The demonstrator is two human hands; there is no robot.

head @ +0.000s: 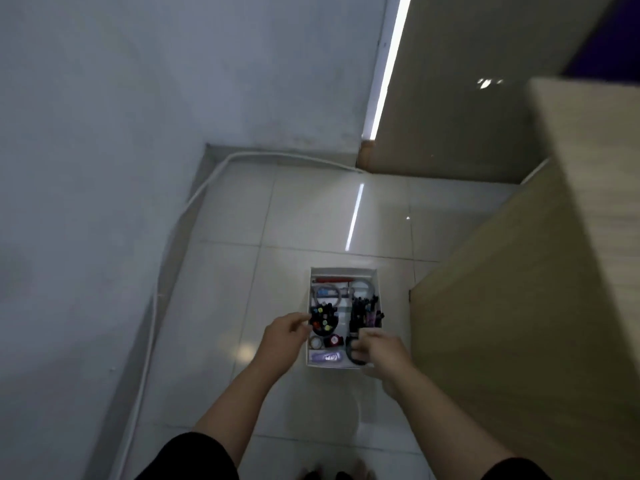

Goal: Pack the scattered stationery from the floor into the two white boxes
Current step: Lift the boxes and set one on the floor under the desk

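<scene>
Both hands reach over the white box point(346, 271) on the tiled floor point(242, 271), left hand point(282, 336) loosely curled and empty beside it, right hand point(379, 348) blurred, grip unclear, so packing looks nearly done and tidying contents likely follows.

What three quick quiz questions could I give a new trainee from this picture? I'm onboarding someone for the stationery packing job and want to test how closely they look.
1. True or false: the white box stands on a table.
2. Multiple choice: the red pen lies along which end of the box? A) far end B) near end C) outside it
3. Fill in: the left hand is at the box's ____ wall, while the right hand is at the near right corner.

Key
1. False; it stands on the tiled floor.
2. A
3. left
</scene>
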